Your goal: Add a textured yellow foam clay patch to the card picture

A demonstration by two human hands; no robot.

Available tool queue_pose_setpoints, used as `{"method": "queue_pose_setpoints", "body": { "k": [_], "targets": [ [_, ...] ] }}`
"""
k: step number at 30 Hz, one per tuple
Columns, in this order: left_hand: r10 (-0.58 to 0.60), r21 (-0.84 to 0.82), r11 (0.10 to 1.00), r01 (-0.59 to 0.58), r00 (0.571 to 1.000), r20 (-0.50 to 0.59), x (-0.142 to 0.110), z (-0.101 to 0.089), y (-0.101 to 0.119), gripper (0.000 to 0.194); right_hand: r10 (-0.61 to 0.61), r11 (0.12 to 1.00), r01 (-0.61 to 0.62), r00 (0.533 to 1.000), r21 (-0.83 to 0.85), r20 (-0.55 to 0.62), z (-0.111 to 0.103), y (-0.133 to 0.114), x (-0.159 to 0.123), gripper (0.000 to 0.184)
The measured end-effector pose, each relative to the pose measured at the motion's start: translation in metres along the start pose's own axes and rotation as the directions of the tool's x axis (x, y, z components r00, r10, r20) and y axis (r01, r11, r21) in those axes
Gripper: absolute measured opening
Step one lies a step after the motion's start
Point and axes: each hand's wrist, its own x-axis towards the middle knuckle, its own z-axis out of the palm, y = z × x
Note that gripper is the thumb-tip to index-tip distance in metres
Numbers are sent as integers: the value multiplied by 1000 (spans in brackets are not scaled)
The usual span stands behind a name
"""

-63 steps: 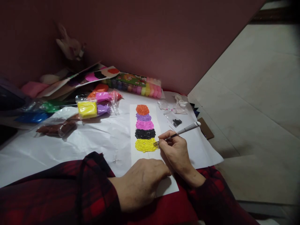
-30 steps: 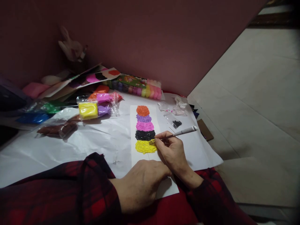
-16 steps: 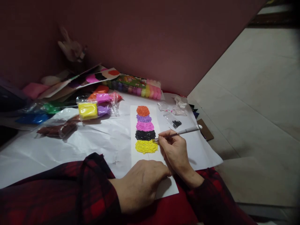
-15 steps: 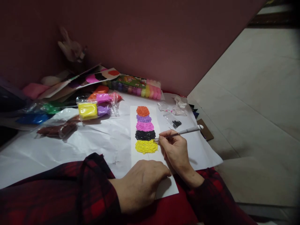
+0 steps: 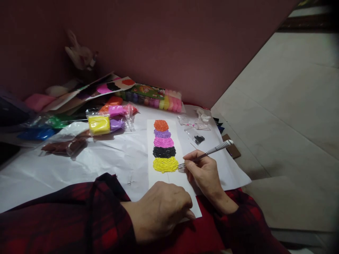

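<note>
Near centre, the right hand (image 5: 203, 171) pinches a silver metal fork (image 5: 215, 148), tines (image 5: 181, 166) by the ridged yellow clay band (image 5: 165, 164); light strokes should suit. Below, the left hand (image 5: 161, 209), grip unclear, rests on white paper (image 5: 156, 177).

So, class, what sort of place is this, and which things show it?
Most likely a craft corner, perhaps at home: bags of coloured, clay-like material, a white card bearing five textured colour bands, and a fork in the right hand.
</note>
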Motion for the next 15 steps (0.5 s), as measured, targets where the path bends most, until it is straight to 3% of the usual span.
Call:
{"method": "queue_pose_setpoints", "body": {
  "k": [8, 15],
  "targets": [
    [-18, -26, 999, 18, 1000, 17, 1, -3, 1, 7, -85, 989, 87, 996, -122, 21, -1, 6, -1, 2],
    [-42, -1, 999, 43, 998, 52, 1, -4, 1, 9, -55, 994, 52, 998, -99, -32, -2, 8, 0, 1]
  ]
}}
